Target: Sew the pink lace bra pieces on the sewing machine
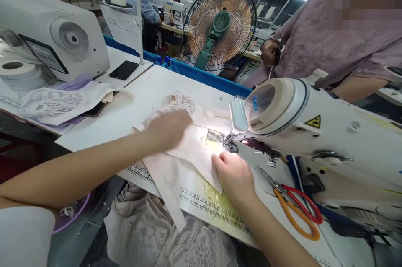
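A pale cream fabric piece with lace (197,149) lies on the sewing machine bed, its upper edge at the lit needle area. My right hand (234,172) is closed, thumb and fingers pinching the fabric's right edge just in front of the presser foot (229,143). Over the fabric's left part is my left hand (171,130), smeared by motion, so its fingers do not show clearly. The white sewing machine (314,116) reaches in from the right. A narrow fabric strip (168,193) hangs over the table's front edge.
Scissors with red and orange handles (297,208) lie right of my right hand. More lace fabric (169,233) is heaped below the table edge. At left are a phone (124,70), lace pieces (69,101) and another machine (56,36). A fan (220,26) and a co-worker (329,40) are beyond.
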The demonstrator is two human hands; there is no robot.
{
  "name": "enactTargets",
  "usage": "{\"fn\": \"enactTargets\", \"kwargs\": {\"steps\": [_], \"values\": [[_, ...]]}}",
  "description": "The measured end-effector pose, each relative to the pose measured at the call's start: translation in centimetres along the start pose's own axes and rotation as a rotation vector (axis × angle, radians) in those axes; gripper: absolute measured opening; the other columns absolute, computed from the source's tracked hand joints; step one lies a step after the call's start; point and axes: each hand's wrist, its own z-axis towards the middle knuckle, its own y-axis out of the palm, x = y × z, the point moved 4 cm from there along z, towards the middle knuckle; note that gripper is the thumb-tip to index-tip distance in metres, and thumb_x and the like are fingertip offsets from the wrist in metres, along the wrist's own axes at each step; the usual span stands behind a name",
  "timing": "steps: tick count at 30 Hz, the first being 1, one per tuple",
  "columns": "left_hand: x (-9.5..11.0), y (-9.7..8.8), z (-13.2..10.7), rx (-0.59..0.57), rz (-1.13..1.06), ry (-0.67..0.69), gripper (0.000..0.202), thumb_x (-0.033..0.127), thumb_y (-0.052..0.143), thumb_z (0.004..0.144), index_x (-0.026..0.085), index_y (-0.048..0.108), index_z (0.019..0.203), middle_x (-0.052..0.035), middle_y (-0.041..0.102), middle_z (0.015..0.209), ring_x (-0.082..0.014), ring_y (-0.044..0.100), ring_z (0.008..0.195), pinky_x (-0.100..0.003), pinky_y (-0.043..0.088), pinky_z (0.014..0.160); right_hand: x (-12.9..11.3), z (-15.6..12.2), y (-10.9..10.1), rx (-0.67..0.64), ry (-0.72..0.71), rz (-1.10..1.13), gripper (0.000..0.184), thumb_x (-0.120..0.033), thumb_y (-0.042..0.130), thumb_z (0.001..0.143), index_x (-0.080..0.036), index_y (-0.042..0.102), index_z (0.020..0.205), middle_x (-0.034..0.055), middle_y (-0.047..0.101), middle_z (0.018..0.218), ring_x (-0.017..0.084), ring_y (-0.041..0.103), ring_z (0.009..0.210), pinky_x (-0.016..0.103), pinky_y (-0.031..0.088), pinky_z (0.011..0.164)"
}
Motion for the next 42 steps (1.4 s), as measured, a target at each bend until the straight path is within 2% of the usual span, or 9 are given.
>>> {"fn": "enactTargets", "kwargs": {"steps": [2,4,9,11,15,24,34,39,42], "values": [[5.3,3.1,0.1,-0.228,-0.083,0.345,0.025,0.004,0.048,0.078,0.015,0.062,0.096,-0.0066,0.064,0.102,-0.0195,0.059,0.094,-0.028,0.048,0.074,-0.1,-0.4,0.2,-0.009,-0.022,-0.027,0.02,-0.011,0.044,0.082,-0.02,0.056,0.068,0.0037,0.053,0.067,0.016,0.045,0.063,0.027,0.022,0.05],[8.2,5.7,0.3,-0.321,-0.138,0.483,0.017,0.009,0.049,0.083,0.014,0.061,0.093,-0.0058,0.064,0.098,-0.0173,0.059,0.087,-0.026,0.046,0.067,-0.2,-1.4,0.4,-0.019,-0.038,-0.036,0.018,-0.015,0.044,0.086,-0.02,0.058,0.075,0.0037,0.056,0.072,0.016,0.048,0.065,0.025,0.027,0.049],[8.8,8.6,1.2,-0.182,-0.002,0.635,0.028,0.035,0.049,0.092,0.012,0.062,0.101,-0.0108,0.063,0.105,-0.0214,0.055,0.096,-0.032,0.044,0.082,0.3,-5.5,0.8,0.113,-0.186,-0.035,0.029,-0.012,0.036,0.09,-0.013,0.059,0.108,0.0144,0.063,0.107,0.024,0.058,0.097,0.032,0.048,0.073],[8.5,8.7,1.6,-0.137,0.067,0.622,0.037,0.042,0.051,0.091,0.01,0.062,0.106,-0.0127,0.062,0.106,-0.0233,0.055,0.096,-0.034,0.043,0.079,0.5,-7.0,0.9,0.178,-0.24,-0.007,0.03,-0.012,0.037,0.091,-0.011,0.056,0.115,0.0162,0.061,0.116,0.027,0.056,0.107,0.038,0.05,0.083],[8.8,8.7,2.6,-0.146,0.146,0.549,0.047,0.046,0.048,0.091,0.007,0.059,0.115,-0.0135,0.062,0.106,-0.0245,0.054,0.094,-0.035,0.042,0.07,1.1,-8.3,0.9,0.231,-0.225,0.046,0.03,-0.019,0.039,0.094,-0.012,0.054,0.119,0.0149,0.062,0.118,0.026,0.058,0.108,0.039,0.052,0.085],[9.4,8.5,4.2,-0.145,0.225,0.542,0.05,0.046,0.043,0.093,0.004,0.059,0.116,-0.0138,0.063,0.1,-0.0238,0.056,0.089,-0.033,0.038,0.061,1.3,-7.6,0.6,0.277,-0.242,0.063,0.03,-0.02,0.039,0.095,-0.007,0.059,0.113,0.0172,0.064,0.117,0.027,0.06,0.106,0.042,0.055,0.085],[8.7,8.6,5.1,-0.133,0.193,0.552,0.047,0.045,0.049,0.09,0.005,0.059,0.115,-0.0136,0.063,0.103,-0.0249,0.056,0.091,-0.035,0.043,0.066,1.2,-6.7,0.1,0.251,-0.261,0.041,0.032,-0.02,0.038,0.094,-0.005,0.061,0.111,0.0188,0.064,0.117,0.028,0.061,0.107,0.041,0.056,0.087],[9.3,8.0,4.8,-0.007,0.227,0.657,0.019,0.021,0.05,0.088,0.011,0.066,0.091,-0.011,0.066,0.092,-0.0223,0.057,0.084,-0.033,0.041,0.065,0.9,-5.6,0.3,0.252,-0.229,0.067,0.032,-0.018,0.039,0.093,-0.004,0.062,0.11,0.0199,0.064,0.116,0.03,0.061,0.108,0.043,0.056,0.088],[10.0,8.0,2.8,0.076,0.25,0.721,0.021,0.011,0.045,0.088,0.012,0.067,0.087,-0.0099,0.066,0.088,-0.0173,0.054,0.069,-0.029,0.035,0.054,0.8,-5.3,0.6,0.228,-0.209,0.113,0.033,-0.017,0.039,0.092,-0.004,0.06,0.115,0.019,0.063,0.12,0.029,0.059,0.112,0.043,0.055,0.091]]}}
